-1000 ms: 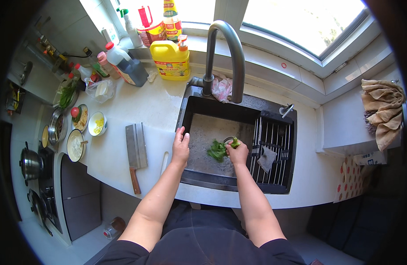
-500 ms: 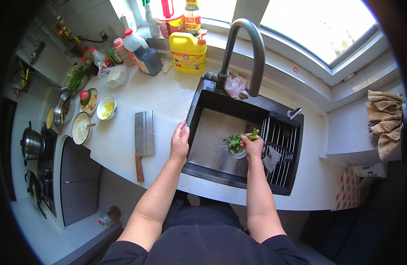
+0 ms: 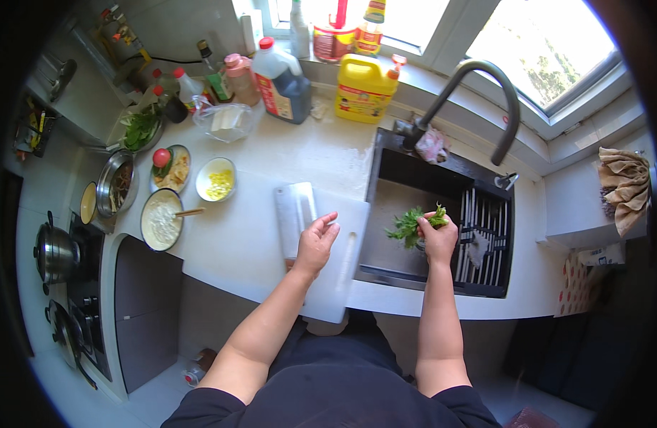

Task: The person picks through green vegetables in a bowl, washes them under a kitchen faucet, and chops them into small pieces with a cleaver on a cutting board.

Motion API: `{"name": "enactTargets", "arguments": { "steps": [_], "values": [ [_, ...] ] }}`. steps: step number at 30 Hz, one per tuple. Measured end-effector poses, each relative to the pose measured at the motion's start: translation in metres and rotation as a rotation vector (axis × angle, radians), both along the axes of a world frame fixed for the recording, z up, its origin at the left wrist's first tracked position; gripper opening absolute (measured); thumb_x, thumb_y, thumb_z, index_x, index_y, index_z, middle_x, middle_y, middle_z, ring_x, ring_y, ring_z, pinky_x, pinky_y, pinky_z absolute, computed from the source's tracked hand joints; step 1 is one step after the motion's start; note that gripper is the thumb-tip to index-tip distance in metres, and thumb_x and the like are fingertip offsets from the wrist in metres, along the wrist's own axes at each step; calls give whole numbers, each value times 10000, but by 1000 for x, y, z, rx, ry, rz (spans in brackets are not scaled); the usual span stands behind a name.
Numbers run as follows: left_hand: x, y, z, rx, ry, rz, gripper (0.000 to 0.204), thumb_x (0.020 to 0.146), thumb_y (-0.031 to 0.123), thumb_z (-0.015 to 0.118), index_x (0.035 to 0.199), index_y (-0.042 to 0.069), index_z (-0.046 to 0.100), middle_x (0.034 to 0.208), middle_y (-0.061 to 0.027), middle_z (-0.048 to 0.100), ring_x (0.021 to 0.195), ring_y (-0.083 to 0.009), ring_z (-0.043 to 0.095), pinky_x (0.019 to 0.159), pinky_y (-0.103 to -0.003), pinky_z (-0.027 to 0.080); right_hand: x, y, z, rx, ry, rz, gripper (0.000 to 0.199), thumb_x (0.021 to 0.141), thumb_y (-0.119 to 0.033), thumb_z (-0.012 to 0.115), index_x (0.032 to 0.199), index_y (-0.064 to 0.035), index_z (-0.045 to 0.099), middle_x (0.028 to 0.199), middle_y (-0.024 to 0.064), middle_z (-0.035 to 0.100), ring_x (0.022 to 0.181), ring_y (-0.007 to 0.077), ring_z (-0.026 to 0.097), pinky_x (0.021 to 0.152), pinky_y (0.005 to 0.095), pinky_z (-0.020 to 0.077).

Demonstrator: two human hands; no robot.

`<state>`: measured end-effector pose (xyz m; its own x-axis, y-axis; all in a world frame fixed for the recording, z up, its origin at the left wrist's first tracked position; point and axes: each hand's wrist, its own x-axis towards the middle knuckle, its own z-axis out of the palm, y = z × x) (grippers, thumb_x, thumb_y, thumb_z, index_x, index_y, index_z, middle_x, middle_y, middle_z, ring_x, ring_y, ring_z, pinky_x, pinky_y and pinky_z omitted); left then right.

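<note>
My right hand (image 3: pixel 440 239) is closed around a small bunch of leafy green herbs (image 3: pixel 407 226), held over the sink (image 3: pixel 385 242). Leaves stick out to the left of my fingers and a few stems above them. My left hand (image 3: pixel 317 245), fingers stretched out and holding nothing, is above the white cutting board (image 3: pixel 337 282). Beneath and just left of it lies a cleaver (image 3: pixel 297 210) with a broad steel blade; my hand and wrist hide most of its handle.
A dark faucet (image 3: pixel 510 107) arches over the sink, with a rack (image 3: pixel 489 246) at its right side. Left stand a bowl of white powder (image 3: pixel 159 232), a bowl of yellow pieces (image 3: pixel 218 180) and a plate of food (image 3: pixel 177 173). Behind are a yellow jug (image 3: pixel 364 93) and several bottles.
My left hand has left the sink's left edge and moved over the cutting board beside the cleaver. My right hand still holds the greens, now raised. The view has turned left.
</note>
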<state>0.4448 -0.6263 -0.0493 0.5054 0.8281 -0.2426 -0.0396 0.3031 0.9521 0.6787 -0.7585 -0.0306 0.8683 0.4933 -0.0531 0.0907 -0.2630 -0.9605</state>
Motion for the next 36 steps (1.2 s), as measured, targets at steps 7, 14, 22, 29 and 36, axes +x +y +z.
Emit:
{"name": "enactTargets", "arguments": {
  "steps": [7, 14, 22, 29, 36],
  "values": [
    [-135, 72, 15, 89, 71, 195, 222, 943, 109, 560, 1127, -11, 594, 1050, -48, 631, 971, -118, 575, 886, -259, 450, -180, 97, 57, 186, 830, 270, 251, 788, -45, 737, 998, -11, 604, 820, 79, 646, 633, 123, 632, 570, 217, 538],
    [-200, 101, -19, 475, 485, 164, 199, 859, 144, 637, 1003, 10, 665, 1004, -126, 669, 933, -221, 629, 852, -336, 482, -274, 147, -4, -101, 947, 306, 345, 827, -55, 691, 1126, 56, 559, 1042, 147, 632, 887, 213, 644, 762, 283, 547],
    [-167, 73, -9, 1000, 705, -104, 298, 775, 227, 709, 1044, 103, 674, 1094, -68, 619, 1104, -277, 521, 1009, -540, 309, -248, 93, -19, -596, -60, 463, 478, 766, -188, 739, 1153, 0, 531, 949, 174, 666, 848, 282, 663, 739, 361, 523],
    [-130, 85, -36, 1030, 743, -282, 394, 724, 169, 716, 1090, 86, 598, 1064, -74, 626, 1040, -276, 555, 950, -479, 373, -270, 88, -50, -643, -284, 506, 543, 677, -180, 757, 1094, -35, 440, 972, 208, 616, 912, 399, 603, 788, 466, 486],
    [-144, 82, -38, 944, 591, -229, 273, 707, 98, 680, 971, 94, 612, 949, -62, 621, 917, -279, 582, 832, -401, 452, -226, 76, -19, -597, -412, 215, 453, 714, -82, 561, 1149, -35, 445, 897, 207, 634, 846, 414, 605, 766, 489, 472]
  ]
}}
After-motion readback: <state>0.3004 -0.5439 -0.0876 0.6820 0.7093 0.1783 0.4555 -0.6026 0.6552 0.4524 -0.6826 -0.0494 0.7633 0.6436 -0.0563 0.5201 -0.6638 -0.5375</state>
